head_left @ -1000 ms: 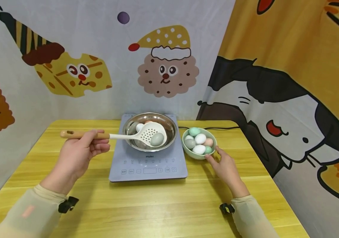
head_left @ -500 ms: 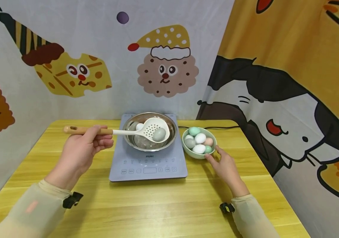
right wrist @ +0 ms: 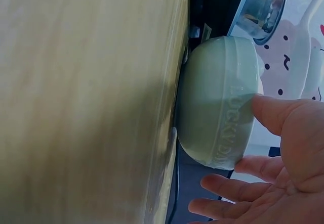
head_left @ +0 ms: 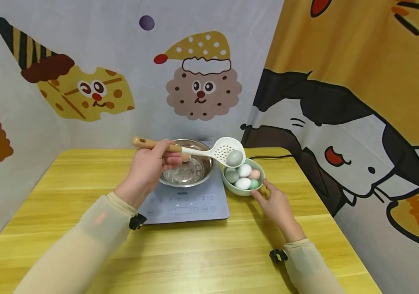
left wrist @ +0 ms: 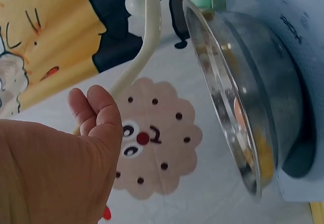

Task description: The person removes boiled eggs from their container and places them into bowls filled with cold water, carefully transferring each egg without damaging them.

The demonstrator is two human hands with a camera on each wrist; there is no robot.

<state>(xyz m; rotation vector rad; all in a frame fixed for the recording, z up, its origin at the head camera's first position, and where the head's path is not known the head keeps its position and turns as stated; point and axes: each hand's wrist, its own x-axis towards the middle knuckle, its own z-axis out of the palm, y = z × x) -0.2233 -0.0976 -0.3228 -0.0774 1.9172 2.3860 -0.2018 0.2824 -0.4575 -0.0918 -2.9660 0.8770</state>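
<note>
My left hand [head_left: 146,171] grips the wooden handle of a white slotted spoon [head_left: 221,149]. A grey-green egg [head_left: 234,158] lies in the spoon's head, above the back left rim of a pale green bowl [head_left: 236,190]. White, pink, green and grey eggs fill that bowl; the spoon hides some. With thumb and forefinger my right hand [head_left: 276,206] touches the bowl's near right side, its other fingers spread apart in the right wrist view. Behind my left hand stands a steel basin [head_left: 209,171] with water and a brownish egg [head_left: 185,157], partly covered by my fingers.
The basin stands on a blue-grey induction cooker [head_left: 194,216] at the back of the wooden table [head_left: 202,261]. A black cable [head_left: 272,157] runs behind the bowl. A cartoon-printed cloth [head_left: 121,32] hangs close behind the table.
My left hand has moved right and a little up, carrying the slotted spoon and its egg from above the basin to the bowl. The right hand has stayed at the bowl.
</note>
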